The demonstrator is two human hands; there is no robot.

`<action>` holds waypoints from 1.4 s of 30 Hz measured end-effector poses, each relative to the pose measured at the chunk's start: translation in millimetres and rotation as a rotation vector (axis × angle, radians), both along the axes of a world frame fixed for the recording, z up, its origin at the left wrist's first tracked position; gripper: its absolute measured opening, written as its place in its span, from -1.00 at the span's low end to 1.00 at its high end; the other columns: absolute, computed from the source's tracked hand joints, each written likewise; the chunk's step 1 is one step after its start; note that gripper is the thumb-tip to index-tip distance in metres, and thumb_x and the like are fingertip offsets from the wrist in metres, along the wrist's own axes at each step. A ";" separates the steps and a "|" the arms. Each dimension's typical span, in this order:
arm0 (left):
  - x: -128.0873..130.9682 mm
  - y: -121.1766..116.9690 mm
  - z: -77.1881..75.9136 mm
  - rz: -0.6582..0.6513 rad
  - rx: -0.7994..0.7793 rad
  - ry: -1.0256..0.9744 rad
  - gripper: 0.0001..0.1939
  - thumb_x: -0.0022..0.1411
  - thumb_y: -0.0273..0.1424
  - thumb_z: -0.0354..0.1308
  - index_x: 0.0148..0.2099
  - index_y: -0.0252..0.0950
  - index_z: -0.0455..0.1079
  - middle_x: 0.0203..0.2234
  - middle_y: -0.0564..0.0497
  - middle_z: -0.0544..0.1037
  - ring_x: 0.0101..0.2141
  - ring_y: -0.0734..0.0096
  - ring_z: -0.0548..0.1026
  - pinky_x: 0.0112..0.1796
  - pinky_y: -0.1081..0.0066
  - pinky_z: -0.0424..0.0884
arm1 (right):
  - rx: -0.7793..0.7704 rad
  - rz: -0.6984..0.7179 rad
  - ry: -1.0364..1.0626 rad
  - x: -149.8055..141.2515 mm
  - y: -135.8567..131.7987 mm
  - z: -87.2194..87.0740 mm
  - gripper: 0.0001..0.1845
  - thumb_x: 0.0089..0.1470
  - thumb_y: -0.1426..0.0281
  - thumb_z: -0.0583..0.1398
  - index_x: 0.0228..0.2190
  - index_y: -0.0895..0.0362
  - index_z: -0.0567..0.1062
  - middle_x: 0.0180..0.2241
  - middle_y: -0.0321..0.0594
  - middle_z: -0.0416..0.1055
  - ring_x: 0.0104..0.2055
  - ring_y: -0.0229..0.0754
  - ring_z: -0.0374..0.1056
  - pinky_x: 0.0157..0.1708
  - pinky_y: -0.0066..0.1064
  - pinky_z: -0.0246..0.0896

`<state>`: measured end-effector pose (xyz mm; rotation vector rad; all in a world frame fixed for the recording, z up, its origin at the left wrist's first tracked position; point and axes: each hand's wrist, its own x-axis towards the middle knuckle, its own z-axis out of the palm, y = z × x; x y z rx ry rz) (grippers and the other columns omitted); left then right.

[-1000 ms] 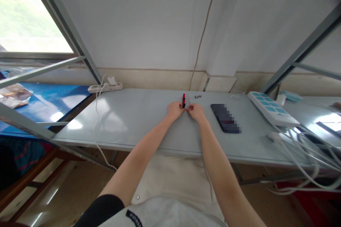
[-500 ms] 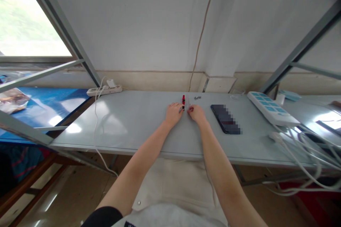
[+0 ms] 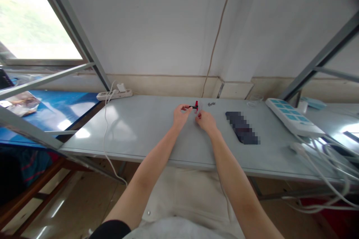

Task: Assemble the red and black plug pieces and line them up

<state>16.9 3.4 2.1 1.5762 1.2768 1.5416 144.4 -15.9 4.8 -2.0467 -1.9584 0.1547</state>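
One slim black rod [image 3: 192,107] meeting a small red-and-black piece [image 3: 196,104]

The left hand [image 3: 180,115] is pinching the rod's near end, thumb and finger clamping on it. The rod's far end is reaching the red-and-black piece above the smooth grey tabletop [image 3: 148,130]; can't tell if they're joined. The right hand [image 3: 206,121] is curling its fingertips close together just beside; can't tell what, if anything, they're gripping. Small dark metal bits [image 3: 211,104] are lying beyond it, and a flat black phone [image 3: 241,129] is resting to its right.

Handling, judging by looks: both parts are probably light and stiff, maybe slick plastic, easily rolling away. Best hold: fingertips at the rod's middle, light pinch on the red-and-black piece's sides, no hard bending where they're meeting.
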 end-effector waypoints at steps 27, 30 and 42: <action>-9.0 4.6 4.5 -0.035 -0.087 -0.050 -0.75 -0.03 -0.24 0.14 -0.35 -0.31 0.39 -0.43 0.00 0.49 -0.43 0.54 0.39 -0.35 0.50 0.29 | 0.116 -0.023 -0.085 -10.4 -5.4 8.4 -0.78 0.01 0.38 0.03 -0.28 0.13 0.37 -0.37 -0.13 0.44 -0.31 -0.16 0.34 -0.38 -0.43 0.07; -7.5 3.8 1.8 -0.061 -0.070 0.021 -0.77 -0.04 -0.26 0.14 -0.35 -0.32 0.40 -0.44 0.00 0.49 -0.44 0.54 0.39 -0.36 0.50 0.28 | 0.143 -0.012 -0.064 -10.8 -5.3 7.6 -0.78 0.01 0.37 0.03 -0.28 0.13 0.37 -0.38 -0.15 0.44 -0.32 -0.17 0.34 -0.38 -0.44 0.06; -4.6 2.9 -1.7 -0.089 -0.061 0.047 -0.78 -0.05 -0.29 0.15 -0.36 -0.33 0.41 -0.46 0.00 0.50 -0.46 0.52 0.38 -0.38 0.48 0.29 | 0.288 0.052 0.015 -9.5 -3.3 1.7 -0.78 0.01 0.34 0.01 -0.32 0.12 0.39 -0.45 -0.23 0.43 -0.39 -0.20 0.33 -0.40 -0.45 0.02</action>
